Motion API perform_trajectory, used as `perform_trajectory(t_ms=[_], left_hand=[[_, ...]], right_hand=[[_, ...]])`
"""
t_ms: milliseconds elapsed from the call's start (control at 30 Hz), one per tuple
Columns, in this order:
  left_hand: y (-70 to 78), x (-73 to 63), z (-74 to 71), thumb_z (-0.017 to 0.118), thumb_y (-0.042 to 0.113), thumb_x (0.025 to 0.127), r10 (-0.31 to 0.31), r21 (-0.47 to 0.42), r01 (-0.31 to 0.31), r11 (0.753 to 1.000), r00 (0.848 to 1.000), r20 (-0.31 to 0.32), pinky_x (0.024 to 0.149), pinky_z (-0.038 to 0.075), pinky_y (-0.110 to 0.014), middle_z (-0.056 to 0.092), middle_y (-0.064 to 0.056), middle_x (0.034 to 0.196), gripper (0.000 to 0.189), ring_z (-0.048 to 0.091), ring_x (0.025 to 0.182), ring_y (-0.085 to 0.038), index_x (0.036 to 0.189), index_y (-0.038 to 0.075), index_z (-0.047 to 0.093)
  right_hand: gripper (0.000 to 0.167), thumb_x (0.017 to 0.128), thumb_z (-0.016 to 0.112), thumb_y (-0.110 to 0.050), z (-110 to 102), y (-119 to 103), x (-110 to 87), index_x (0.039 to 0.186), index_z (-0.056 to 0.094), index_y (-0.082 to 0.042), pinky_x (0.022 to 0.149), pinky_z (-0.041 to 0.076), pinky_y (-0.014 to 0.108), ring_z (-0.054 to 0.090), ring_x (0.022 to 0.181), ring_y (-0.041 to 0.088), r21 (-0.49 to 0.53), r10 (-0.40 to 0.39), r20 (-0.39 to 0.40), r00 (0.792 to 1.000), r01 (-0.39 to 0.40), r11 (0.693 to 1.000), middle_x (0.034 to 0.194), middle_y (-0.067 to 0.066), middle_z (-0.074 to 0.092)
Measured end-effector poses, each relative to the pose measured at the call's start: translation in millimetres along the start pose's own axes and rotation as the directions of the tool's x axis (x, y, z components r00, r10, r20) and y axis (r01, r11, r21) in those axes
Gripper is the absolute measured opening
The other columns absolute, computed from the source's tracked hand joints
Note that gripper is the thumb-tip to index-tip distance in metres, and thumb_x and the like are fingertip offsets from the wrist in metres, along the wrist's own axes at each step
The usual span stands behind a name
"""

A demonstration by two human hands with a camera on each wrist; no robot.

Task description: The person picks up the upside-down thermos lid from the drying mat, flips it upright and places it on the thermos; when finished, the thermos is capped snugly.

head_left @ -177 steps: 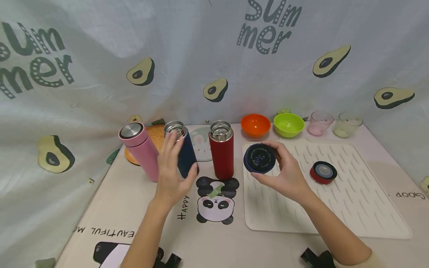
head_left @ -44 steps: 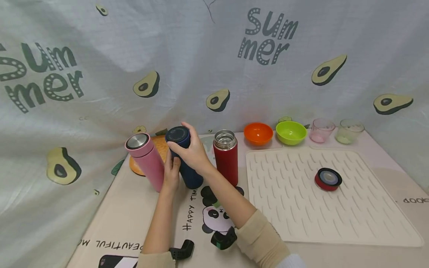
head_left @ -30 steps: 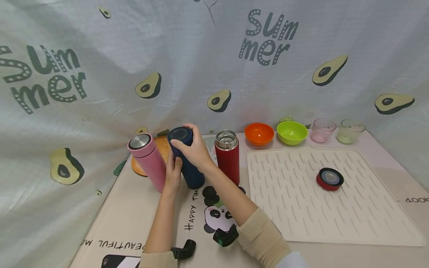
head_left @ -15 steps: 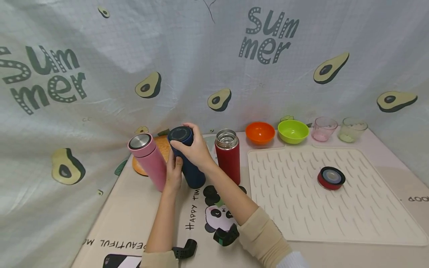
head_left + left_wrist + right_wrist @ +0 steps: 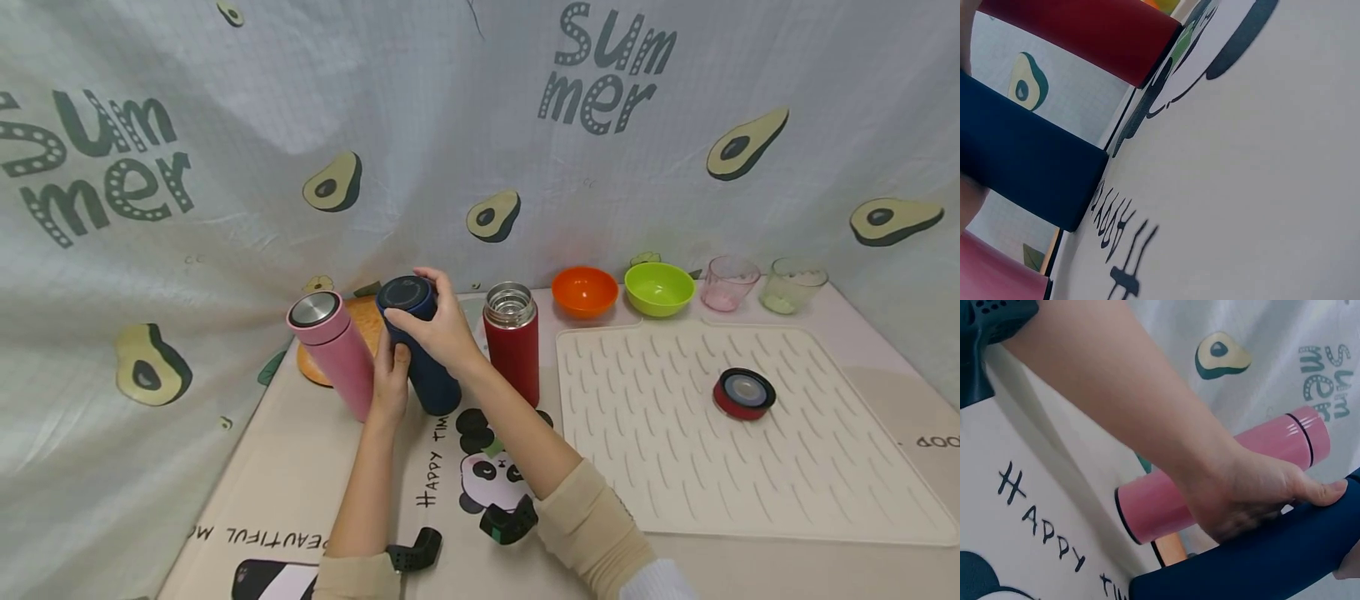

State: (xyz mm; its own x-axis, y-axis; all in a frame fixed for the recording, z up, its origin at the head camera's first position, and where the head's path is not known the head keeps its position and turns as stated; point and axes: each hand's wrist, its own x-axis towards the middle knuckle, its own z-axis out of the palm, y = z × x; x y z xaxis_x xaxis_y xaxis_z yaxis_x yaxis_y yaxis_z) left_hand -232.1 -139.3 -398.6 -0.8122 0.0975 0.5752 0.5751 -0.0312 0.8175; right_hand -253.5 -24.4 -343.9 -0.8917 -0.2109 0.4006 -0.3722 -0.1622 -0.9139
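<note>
A dark blue thermos (image 5: 435, 385) stands on the table in the head view, its dark blue lid (image 5: 405, 293) on top. My left hand (image 5: 391, 387) grips the thermos body from the left, thumb on the near side. From the right, my right hand (image 5: 444, 335) holds the lid, thumb in front and fingers behind it. The right wrist view shows the left hand (image 5: 1244, 494) wrapped against the blue body. Close on the left is a pink thermos (image 5: 337, 358) with a steel-topped lid. A red thermos (image 5: 513, 358) without a lid stands at the right, its steel mouth bare.
On a ribbed cream mat (image 5: 675, 483) at the right lies a red-and-black lid (image 5: 744, 394), underside up. Along the back stand an orange bowl (image 5: 585, 292), a green bowl (image 5: 660, 289), a pink glass (image 5: 729, 283) and a greenish glass (image 5: 793, 286). A round orange-brown mat (image 5: 365, 321) lies behind the pink thermos.
Earlier my right hand held the blue lid over the mat and my left hand was spread by the thermos. Now the lid is on the blue thermos and both hands hold it; recently almost still.
</note>
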Motion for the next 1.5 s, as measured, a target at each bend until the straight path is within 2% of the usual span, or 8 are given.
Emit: perform_trajectory(t_ms=[167,300,467,633,800,933,1200,1500], left_hand=[[-17.3,1.0,-5.1,0.039,0.044,0.093,-0.013,-0.02,0.012,1.0,1.0,-0.009,0.094,0.037,-0.026,0.04,-0.012,0.133,0.067,0.043,0.115,-0.015,0.143,0.003,0.022],[-28.3,3.9,-7.6,0.041,0.051,0.089,0.003,-0.041,-0.004,0.999,1.0,-0.001,0.097,0.035,-0.029,0.038,-0.013,0.136,0.072,0.041,0.119,-0.019,0.144,0.008,0.023],[-21.2,4.7,-4.6,0.04,0.047,0.09,0.008,-0.054,-0.008,0.998,1.0,0.002,0.097,0.035,-0.028,0.038,-0.013,0.136,0.072,0.042,0.118,-0.017,0.143,0.002,0.02],[-4.2,3.9,0.3,0.039,0.044,0.092,-0.02,-0.04,0.02,0.999,1.0,-0.006,0.093,0.038,-0.026,0.041,-0.011,0.13,0.071,0.045,0.112,-0.013,0.142,-0.003,0.019],[2.0,2.7,1.8,0.038,0.045,0.091,-0.02,-0.025,0.02,0.999,1.0,-0.01,0.094,0.037,-0.025,0.037,-0.021,0.133,0.073,0.044,0.113,-0.011,0.141,-0.005,0.019],[-0.5,0.7,0.8,0.038,0.046,0.091,-0.017,-0.017,0.017,1.0,1.0,-0.005,0.095,0.036,-0.025,0.038,-0.018,0.134,0.074,0.043,0.114,-0.011,0.141,-0.006,0.019],[-25.6,2.3,-8.3,0.038,0.044,0.092,-0.02,-0.03,0.02,0.999,1.0,-0.004,0.096,0.036,-0.029,0.039,-0.01,0.134,0.068,0.044,0.115,-0.016,0.143,0.003,0.022],[-27.5,2.2,-9.4,0.042,0.056,0.087,-0.03,-0.039,0.03,0.999,1.0,-0.005,0.096,0.036,-0.03,0.04,-0.009,0.132,0.077,0.044,0.114,-0.018,0.143,0.006,0.023]], right_hand=[[0.056,0.086,0.053,-0.014,-1,0,-1.8,0.139,0.033,-0.007,0.095,0.039,0.033,0.049,0.113,0.023,0.02,-0.013,0.01,1.0,0.013,1.0,0.13,0.016,0.047],[0.055,0.085,0.056,-0.012,-2,0,-0.7,0.135,0.035,-0.005,0.089,0.044,0.032,0.052,0.107,0.024,0.029,-0.024,0.003,1.0,0.024,0.999,0.123,0.017,0.049],[0.058,0.085,0.062,-0.01,-1,0,-0.1,0.133,0.031,-0.005,0.088,0.045,0.032,0.052,0.106,0.023,0.009,-0.03,-0.012,0.999,0.03,1.0,0.122,0.015,0.047],[0.057,0.086,0.052,-0.011,-2,0,-0.6,0.139,0.031,-0.004,0.096,0.038,0.036,0.048,0.112,0.024,0.031,-0.031,0.017,0.999,0.03,0.999,0.128,0.017,0.046],[0.056,0.085,0.057,-0.009,-2,1,0.2,0.135,0.034,-0.004,0.091,0.043,0.033,0.051,0.107,0.026,0.042,-0.046,0.01,0.999,0.045,0.998,0.123,0.018,0.047],[0.059,0.085,0.06,-0.01,-1,2,-1.1,0.135,0.03,-0.004,0.089,0.045,0.032,0.051,0.107,0.024,0.017,-0.036,0.006,0.999,0.035,0.999,0.123,0.017,0.045],[0.056,0.085,0.058,-0.007,-2,4,0.2,0.136,0.034,-0.003,0.09,0.044,0.034,0.052,0.107,0.028,0.048,-0.043,0.016,0.999,0.042,0.998,0.123,0.02,0.048],[0.054,0.088,0.05,-0.012,-3,2,-0.3,0.139,0.033,-0.007,0.097,0.037,0.037,0.047,0.114,0.025,0.067,-0.016,0.047,0.999,0.013,0.998,0.129,0.016,0.045]])
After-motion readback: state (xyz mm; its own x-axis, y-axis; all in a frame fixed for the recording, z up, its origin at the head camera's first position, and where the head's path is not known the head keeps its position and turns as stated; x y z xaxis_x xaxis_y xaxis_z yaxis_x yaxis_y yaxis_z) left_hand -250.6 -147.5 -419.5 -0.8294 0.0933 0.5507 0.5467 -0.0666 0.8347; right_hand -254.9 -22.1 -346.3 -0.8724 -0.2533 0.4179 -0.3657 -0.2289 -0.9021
